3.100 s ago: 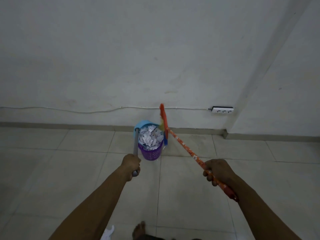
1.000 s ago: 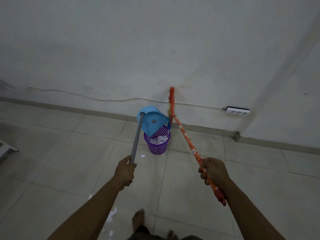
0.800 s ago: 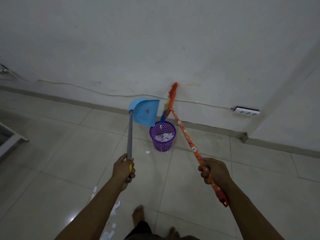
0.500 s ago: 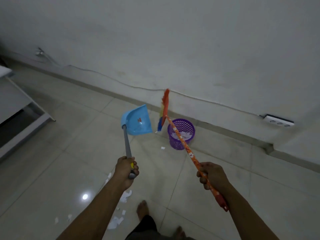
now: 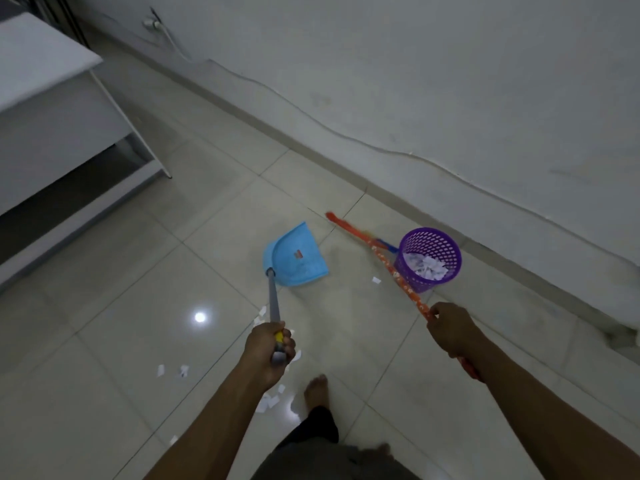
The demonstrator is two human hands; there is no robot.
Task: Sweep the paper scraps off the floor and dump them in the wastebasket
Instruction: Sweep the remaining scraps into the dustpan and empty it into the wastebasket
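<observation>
1. Beside the wall, the wastebasket (image 5: pixel 429 259) already holds a pile of paper scraps.
2. Dustpan (image 5: pixel 294 259) looks empty, held low over the floor (image 5: pixel 104 341).
3. Left hand (image 5: pixel 268 353) fingers clamped on the dustpan handle; right hand (image 5: pixel 448 329) fingers clamped on the broom (image 5: pixel 388 263) handle.
4. Left to do: loose scraps (image 5: pixel 270 401) lie near the foot, one more (image 5: pixel 376 280) beside the wastebasket. Needs another sweep and dump.

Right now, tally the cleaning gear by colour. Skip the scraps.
Blue: 1, the dustpan, held by the left hand
Orange: 1, the broom, held by the right hand
Purple: 1, the basket, paper inside
Total: 3
</observation>
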